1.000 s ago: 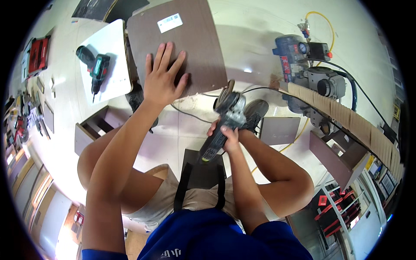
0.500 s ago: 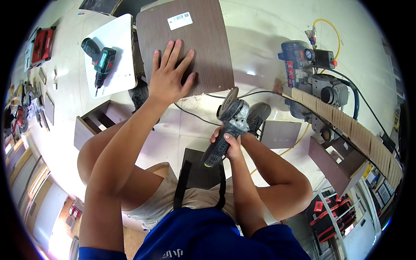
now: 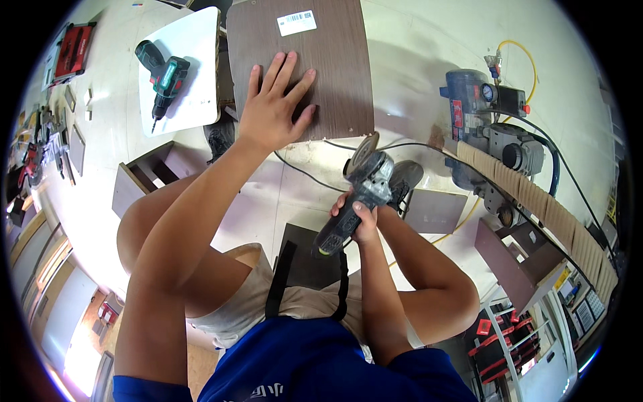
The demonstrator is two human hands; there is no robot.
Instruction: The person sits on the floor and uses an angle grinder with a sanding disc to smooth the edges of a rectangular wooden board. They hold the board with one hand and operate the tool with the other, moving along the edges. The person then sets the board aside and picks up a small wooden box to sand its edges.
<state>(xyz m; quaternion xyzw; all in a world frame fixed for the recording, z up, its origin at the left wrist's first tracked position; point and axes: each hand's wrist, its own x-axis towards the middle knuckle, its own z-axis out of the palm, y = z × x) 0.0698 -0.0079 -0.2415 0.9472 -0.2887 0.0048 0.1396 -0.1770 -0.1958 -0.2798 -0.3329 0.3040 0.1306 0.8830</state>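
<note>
My left hand (image 3: pixel 273 114) lies flat with fingers spread on a dark brown wood-grain board (image 3: pixel 335 74), which bears a white label (image 3: pixel 297 23) near its far end. The board's near edge looks rough and chipped. In my right hand (image 3: pixel 360 218) is an angle grinder (image 3: pixel 355 208), gripped round its dark body. Its disc (image 3: pixel 366 149) points up and away from me, close to the board's near right corner; whether it touches the edge I cannot tell. Whether the disc spins cannot be made out.
A green and black cordless drill (image 3: pixel 163 84) lies on a white panel (image 3: pixel 194 40) at the left. An air compressor (image 3: pixel 482 127) with a yellow hose stands at the right. A black cord (image 3: pixel 301 175) crosses the floor. Small brown cabinets (image 3: pixel 519 258) (image 3: pixel 144 181) stand on both sides.
The whole view has shifted slightly, so the board, the drill and the compressor appear a little further right. My left hand stays on the board, and my right still grips the grinder.
</note>
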